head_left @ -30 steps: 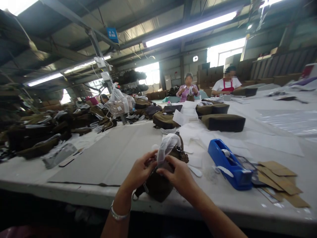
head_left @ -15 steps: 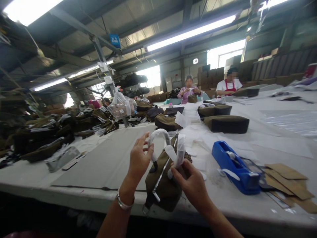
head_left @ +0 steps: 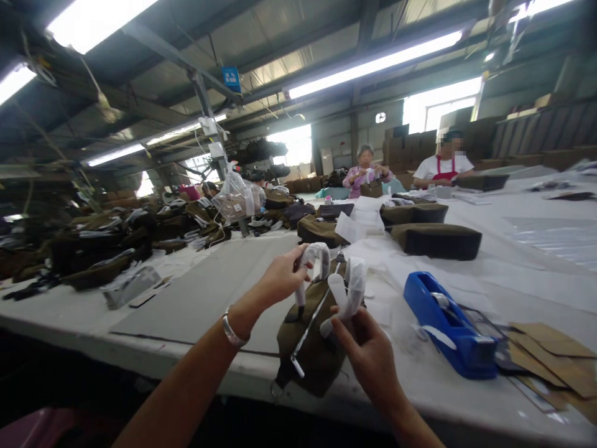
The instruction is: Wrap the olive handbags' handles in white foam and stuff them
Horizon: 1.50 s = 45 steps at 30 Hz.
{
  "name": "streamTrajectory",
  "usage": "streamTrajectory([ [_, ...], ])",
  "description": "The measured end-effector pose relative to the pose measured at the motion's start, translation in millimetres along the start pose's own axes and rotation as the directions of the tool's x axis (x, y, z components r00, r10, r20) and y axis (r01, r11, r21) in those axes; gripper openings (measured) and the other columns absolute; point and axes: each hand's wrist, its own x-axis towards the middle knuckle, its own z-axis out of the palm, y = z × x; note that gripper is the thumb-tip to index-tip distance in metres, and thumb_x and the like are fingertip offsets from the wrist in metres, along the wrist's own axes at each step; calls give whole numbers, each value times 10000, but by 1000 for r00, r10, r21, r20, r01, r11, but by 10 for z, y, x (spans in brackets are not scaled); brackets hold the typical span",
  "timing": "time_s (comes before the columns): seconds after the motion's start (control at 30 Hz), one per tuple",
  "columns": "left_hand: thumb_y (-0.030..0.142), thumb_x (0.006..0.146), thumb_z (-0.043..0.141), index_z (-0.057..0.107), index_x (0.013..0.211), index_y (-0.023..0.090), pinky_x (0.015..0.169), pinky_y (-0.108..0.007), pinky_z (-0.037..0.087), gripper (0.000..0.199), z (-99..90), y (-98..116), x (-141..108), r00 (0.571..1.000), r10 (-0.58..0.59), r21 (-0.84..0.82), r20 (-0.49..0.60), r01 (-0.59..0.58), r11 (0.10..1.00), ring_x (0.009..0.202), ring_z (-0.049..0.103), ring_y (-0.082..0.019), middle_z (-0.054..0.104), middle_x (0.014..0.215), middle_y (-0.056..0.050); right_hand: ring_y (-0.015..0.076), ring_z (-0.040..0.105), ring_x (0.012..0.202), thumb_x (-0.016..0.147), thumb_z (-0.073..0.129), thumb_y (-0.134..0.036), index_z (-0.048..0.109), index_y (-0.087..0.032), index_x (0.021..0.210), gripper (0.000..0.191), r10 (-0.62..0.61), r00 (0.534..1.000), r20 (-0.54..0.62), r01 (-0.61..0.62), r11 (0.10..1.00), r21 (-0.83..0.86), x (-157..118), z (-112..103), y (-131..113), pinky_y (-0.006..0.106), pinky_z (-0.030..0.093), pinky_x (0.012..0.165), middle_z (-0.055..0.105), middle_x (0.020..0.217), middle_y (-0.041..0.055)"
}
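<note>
Here we see left hand, fingers curled round one wrapped handle, right hand pinching the twin handle, apparently parted so the bag shows its zip.

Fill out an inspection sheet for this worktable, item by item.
Surface: white table, partly covered by a grey sheet and white paper.
Work in hand: olive bag with zipper, near the front edge; left handle and right handle wrapped in white.
Clutter: blue tape dispenser, cardboard pieces; bag heap at left.
Hands: left hand on the left handle; right hand pinching the right.
Cables: cord hanging from above; nothing seen near the hands.
Surroundings: two co-workers across the table, lights overhead.
</note>
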Motion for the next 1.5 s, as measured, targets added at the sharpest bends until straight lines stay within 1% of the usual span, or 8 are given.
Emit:
streamTrajectory([
  [0.2, 228, 784, 752, 562, 1374, 186, 705, -256, 536, 622, 218, -280, -362, 964, 8, -249, 265, 60, 967, 818, 705, -190, 750, 935, -25, 281, 713, 1057, 795, 776, -527, 711, -211, 1088, 436, 41, 999, 1, -42, 999, 15, 14, -19, 38, 375, 576, 910, 766, 1121, 94],
  [0.37, 403, 879, 715, 298, 1573, 152, 835, -302, 514, 848, 144, -152, -285, 941, 45, -521, 337, 147, 841, 994, 678, -210, 712, 1190, -132, 272, 727, 944, 791, 778, -527, 702, -198, 1024, 410, 21, 1000, -17, -22, 999, -41, 19, -3, 44, 357, 581, 824, 777, 1022, 87],
  [0.53, 493, 949, 588, 645, 1319, 137, 716, -261, 463, 517, 104, 156, -119, 940, 158, -372, 302, -37, 928, 844, 616, -179, 700, 961, -76, 265, 727, 893, 786, 784, -510, 702, -181, 1033, 419, -4, 999, -33, 2, 999, -53, 31, 28, 75, 346, 584, 770, 776, 1003, 94],
  [0.7, 434, 896, 669, 422, 1542, 179, 578, -222, 392, 737, 38, 113, -89, 846, 228, -380, 482, -33, 924, 666, 503, -125, 601, 817, 6, 285, 721, 1004, 795, 783, -492, 706, -186, 1117, 450, -4, 999, -42, 2, 1000, -30, 0, -28, 93, 357, 593, 820, 772, 1073, 104],
  [0.87, 313, 923, 614, 508, 1485, 177, 684, -257, 460, 588, -81, -3, -66, 986, 132, -77, 98, -125, 989, 684, 551, -142, 658, 880, -28, 300, 714, 1069, 795, 784, -505, 717, -191, 1104, 446, 33, 998, -50, -35, 999, -32, -10, -39, 66, 394, 595, 893, 758, 1155, 122],
  [1.07, 232, 912, 660, 621, 1373, 252, 1031, -359, 439, 463, -29, -16, -24, 988, 101, 124, -115, -87, 988, 1148, 625, -269, 644, 1290, -116, 301, 732, 1013, 794, 780, -515, 726, -189, 1067, 428, 10, 999, -43, -10, 1000, 1, -13, 23, 61, 394, 612, 852, 767, 1114, 128],
  [1.3, 271, 906, 630, 727, 766, 139, 756, -355, 545, 215, -128, -151, 44, 991, -111, -160, 80, 123, 980, 814, 717, -277, 726, 764, -134, 284, 739, 977, 819, 763, -497, 728, -195, 1061, 389, -26, 998, -53, 25, 999, -26, -25, -25, 84, 368, 609, 842, 776, 1067, 115],
  [1.5, 518, 927, 585, 706, 1028, 143, 861, -353, 578, 407, -163, -85, 26, 966, 5, -666, 257, 173, 726, 899, 740, -227, 760, 966, -129, 278, 743, 920, 822, 756, -500, 731, -188, 1021, 371, -56, 996, -69, 54, 998, -33, -22, -25, 43, 354, 611, 819, 782, 996, 99],
])
